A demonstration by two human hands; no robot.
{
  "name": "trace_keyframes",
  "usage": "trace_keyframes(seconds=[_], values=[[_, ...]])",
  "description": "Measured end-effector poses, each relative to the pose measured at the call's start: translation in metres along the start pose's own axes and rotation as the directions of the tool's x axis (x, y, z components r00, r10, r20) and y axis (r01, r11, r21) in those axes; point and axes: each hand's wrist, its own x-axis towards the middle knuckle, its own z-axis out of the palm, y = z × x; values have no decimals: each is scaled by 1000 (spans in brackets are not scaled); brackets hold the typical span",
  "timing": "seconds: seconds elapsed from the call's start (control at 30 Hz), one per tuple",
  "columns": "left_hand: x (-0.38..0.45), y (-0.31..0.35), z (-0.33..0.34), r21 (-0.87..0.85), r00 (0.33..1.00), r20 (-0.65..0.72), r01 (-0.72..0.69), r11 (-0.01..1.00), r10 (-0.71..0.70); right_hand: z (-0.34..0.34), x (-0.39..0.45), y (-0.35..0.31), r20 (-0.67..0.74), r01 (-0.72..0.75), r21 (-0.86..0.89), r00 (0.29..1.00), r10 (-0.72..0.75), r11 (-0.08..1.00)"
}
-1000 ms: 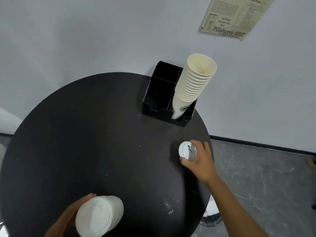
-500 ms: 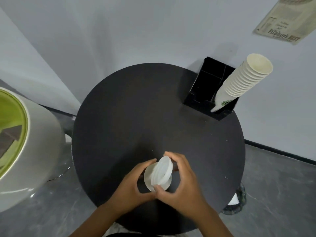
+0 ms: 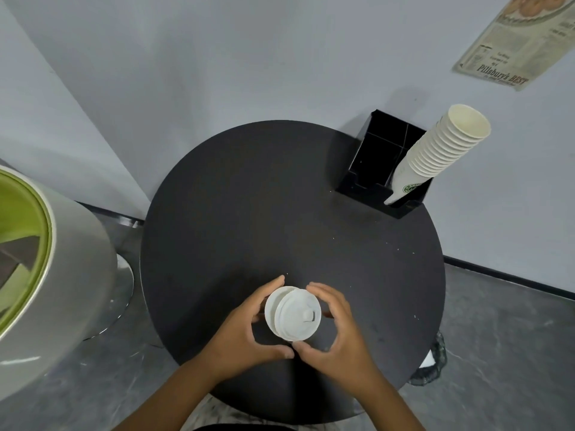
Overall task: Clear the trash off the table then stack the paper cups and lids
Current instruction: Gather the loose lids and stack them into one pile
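lids (image 3: 292, 314) between both cupped hands

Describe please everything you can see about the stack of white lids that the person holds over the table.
The stack of lids is white and looks like thin plastic; round, nested, slightly offset, so one rim shows behind the front lid. The front lid faces the camera, with a raised centre and a small sip tab. The left hand and the right hand hold it, fingers curled round its edges, above the near part of the black round table.

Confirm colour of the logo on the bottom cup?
Green, round logo on the cream cup stack; head view.
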Motion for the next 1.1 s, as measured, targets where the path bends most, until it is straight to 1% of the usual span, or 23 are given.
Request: trace_keyframes(seconds=[0.37,0.5,0.67,0.73,0.9,1.0,1.1], values=[[3,-5,4,-13,999,39,17,1000,-17,-1,2,10,47,-52,24,998,51,998],[6,-6,4,-17,1000,14,14,1000,-14,-4,4,14,51,-73,31,996,72,997],[14,-6,9,-43,999,-30,42,998,-43,-6,3,20,55,-122,49,991,119,991],[17,-9,10,-57,997,-32,64,996,-66,-7,3,23,67,-142,67,988,138,988],[22,-19,12,-177,990,-20,131,975,-137,-10,2,28,69,-169,100,984,162,981],[28,-27,11,-193,980,41,198,961,-193,-12,1,32,71,-182,116,982,174,976],[33,-33,11,-216,952,134,299,929,-275,-13,0,35,75,-195,128,980,186,972]])
